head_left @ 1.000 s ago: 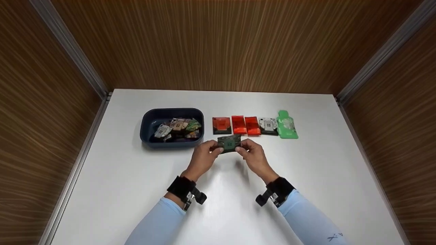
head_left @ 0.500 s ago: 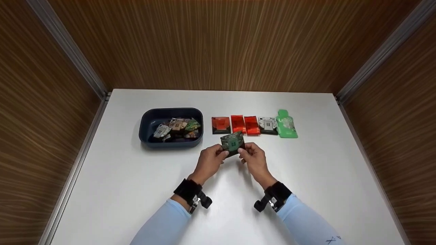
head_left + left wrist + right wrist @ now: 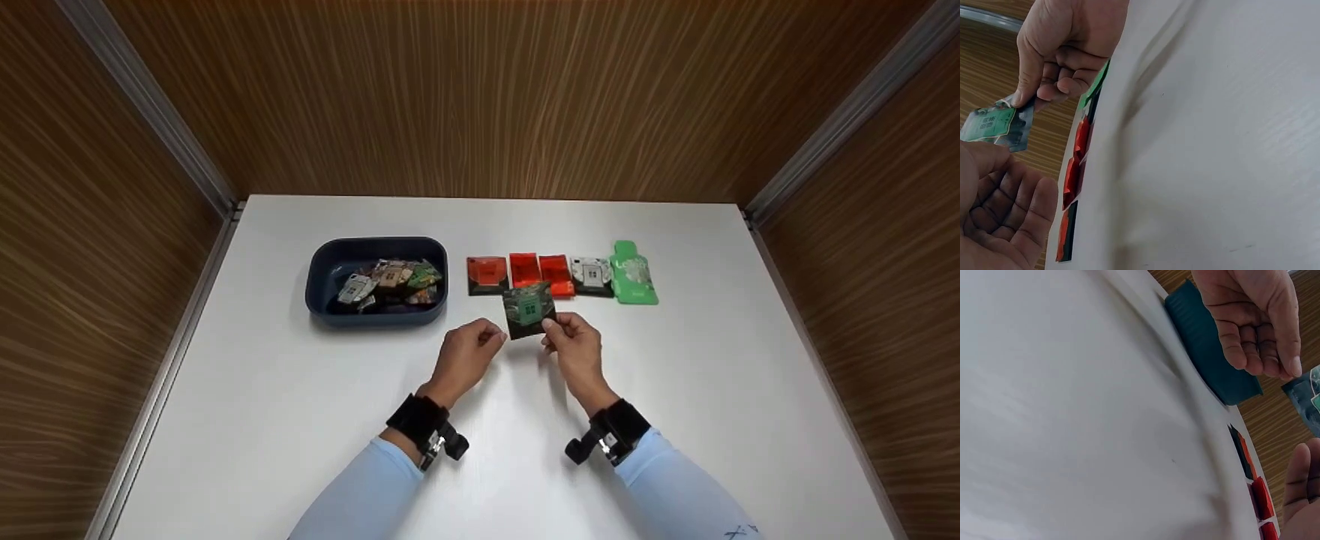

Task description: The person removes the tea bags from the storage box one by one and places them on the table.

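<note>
The green packet [image 3: 529, 310] is off the table [image 3: 262, 390], pinched at its lower right corner between the thumb and fingers of the right hand [image 3: 577, 349], just at 6 o'clock from the row of packets [image 3: 559, 276]. The left hand [image 3: 463, 356] sits at 9 o'clock from it, close but apart, fingers loosely curled and holding nothing; the left wrist view shows its palm open below the packet [image 3: 998, 125]. The row runs from a dark-and-red sachet, through two red ones and a grey one, to a green pouch [image 3: 634, 273] at its 3 o'clock end. The bin [image 3: 377, 281] of mixed packets stands at 9 o'clock from the row. To handle it well, I judge the pinch should stay near the edge so the face stays readable, with the packet kept flat and level and clear of the sachets already lying there.
</note>
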`<act>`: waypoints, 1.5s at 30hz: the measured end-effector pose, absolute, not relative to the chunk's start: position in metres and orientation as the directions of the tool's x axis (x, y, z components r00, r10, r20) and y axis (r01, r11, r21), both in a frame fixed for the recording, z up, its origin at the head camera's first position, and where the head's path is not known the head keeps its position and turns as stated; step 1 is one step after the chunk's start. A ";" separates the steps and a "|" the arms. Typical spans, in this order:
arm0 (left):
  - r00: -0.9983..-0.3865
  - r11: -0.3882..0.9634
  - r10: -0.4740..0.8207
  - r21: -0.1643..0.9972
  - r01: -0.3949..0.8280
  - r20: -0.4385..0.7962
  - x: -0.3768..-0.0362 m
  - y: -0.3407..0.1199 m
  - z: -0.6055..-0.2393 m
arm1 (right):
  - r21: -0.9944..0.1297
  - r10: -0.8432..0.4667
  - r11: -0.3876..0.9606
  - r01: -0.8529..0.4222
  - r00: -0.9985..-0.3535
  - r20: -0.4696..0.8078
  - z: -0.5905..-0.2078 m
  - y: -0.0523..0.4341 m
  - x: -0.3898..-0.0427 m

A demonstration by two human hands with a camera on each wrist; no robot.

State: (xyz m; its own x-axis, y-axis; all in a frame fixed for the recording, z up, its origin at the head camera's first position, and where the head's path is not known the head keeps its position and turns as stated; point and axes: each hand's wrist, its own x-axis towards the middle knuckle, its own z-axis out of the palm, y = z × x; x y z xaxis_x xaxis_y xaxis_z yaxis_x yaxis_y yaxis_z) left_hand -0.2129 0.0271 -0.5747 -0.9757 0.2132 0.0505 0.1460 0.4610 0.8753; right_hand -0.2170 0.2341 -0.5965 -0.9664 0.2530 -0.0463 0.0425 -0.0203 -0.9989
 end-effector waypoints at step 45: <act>-0.947 0.620 0.322 0.756 0.211 0.000 -0.211 0.015 -0.600 | -0.696 0.631 0.509 0.506 -0.769 -0.098 -0.605 0.466 -0.288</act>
State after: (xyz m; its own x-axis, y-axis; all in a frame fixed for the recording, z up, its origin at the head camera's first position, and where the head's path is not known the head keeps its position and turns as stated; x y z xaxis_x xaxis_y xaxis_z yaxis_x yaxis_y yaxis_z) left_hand -0.2110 0.0148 -0.5997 -0.9469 0.3217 0.0005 0.2110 0.6200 0.7557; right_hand -0.2884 0.4656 -0.6051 -0.7694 0.6311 -0.0982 0.5063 0.5089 -0.6962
